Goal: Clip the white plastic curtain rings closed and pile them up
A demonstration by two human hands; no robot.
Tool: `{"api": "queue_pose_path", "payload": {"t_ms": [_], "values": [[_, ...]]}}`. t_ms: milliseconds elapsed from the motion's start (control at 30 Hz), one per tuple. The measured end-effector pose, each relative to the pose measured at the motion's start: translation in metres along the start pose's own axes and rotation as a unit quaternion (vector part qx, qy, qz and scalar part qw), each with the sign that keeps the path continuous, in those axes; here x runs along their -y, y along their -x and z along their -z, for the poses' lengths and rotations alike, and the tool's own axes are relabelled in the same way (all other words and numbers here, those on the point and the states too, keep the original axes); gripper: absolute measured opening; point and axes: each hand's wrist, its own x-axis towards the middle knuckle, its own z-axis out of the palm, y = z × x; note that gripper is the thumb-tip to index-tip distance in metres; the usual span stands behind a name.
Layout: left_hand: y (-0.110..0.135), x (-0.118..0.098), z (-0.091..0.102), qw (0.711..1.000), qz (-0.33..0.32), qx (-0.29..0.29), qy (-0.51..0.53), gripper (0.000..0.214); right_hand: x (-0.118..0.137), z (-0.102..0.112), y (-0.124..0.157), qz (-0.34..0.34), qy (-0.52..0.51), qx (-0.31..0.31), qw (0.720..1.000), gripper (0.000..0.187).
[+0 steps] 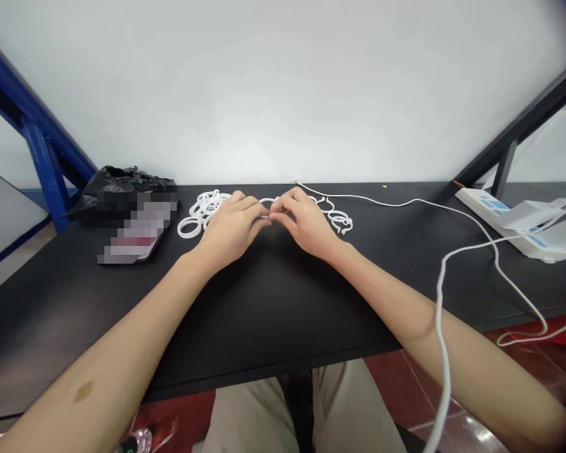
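Note:
Both my hands meet at the far middle of a black table (264,314). My left hand (231,229) and my right hand (304,223) pinch the same white plastic ring (266,202) between their fingertips, fingers closed on it. To the left of my left hand lies a heap of several white rings (199,212). More white rings (339,220) lie just right of my right hand, some of them split open.
A black plastic bag (122,182) and a blurred-out flat object (132,229) sit at the left. A white cable (441,283) runs across the right side and over my right forearm. A white power strip with plugs (523,223) lies far right. A white wall stands behind.

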Motion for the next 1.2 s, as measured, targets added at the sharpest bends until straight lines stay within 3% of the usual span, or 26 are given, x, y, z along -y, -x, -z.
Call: {"api": "queue_pose_path", "payload": {"t_ms": [200,333,500,800,1067,1200], "values": [[-0.001,-0.002,-0.001,0.999,0.002,-0.004,0.043,0.028,0.007,-0.002,-0.001,-0.062,-0.074,-0.085,0.992,0.028],[-0.001,-0.005,0.000,0.998,0.003,-0.013,0.061,0.025,-0.001,-0.003,-0.003,-0.120,-0.151,-0.057,0.980,0.024],[-0.001,-0.008,0.002,0.998,0.027,-0.008,0.063,0.027,-0.009,-0.006,-0.006,-0.180,-0.309,-0.059,0.932,0.031],[0.000,-0.011,0.001,0.996,0.048,-0.003,0.076,0.027,-0.001,-0.003,-0.009,-0.191,-0.260,-0.083,0.943,0.037],[-0.001,-0.012,0.004,0.988,0.114,-0.015,0.106,0.018,0.001,-0.006,-0.006,-0.200,-0.276,-0.071,0.938,0.040],[-0.001,-0.013,0.007,0.991,0.129,-0.035,0.027,0.015,-0.014,-0.002,-0.005,-0.154,-0.124,-0.083,0.977,0.034]]}}
